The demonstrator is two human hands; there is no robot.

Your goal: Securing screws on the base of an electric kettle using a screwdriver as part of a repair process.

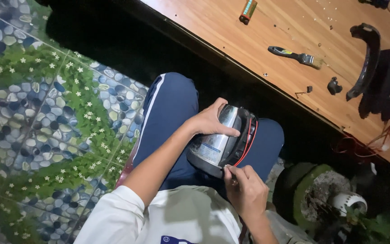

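On the person's lap, the left hand (209, 121) clamps the steel kettle (222, 140) steady on its side while the right hand (245, 187) pinches a small tool at its base.

In front of me is a wooden surface (267, 40). On it lie a small paintbrush (295, 56) with a black and yellow handle, a battery (248, 11) near the far edge, a curved black handle (365, 58), a small black part (334, 86), some screws (304, 91), and thin red wires (387, 133) at my right.
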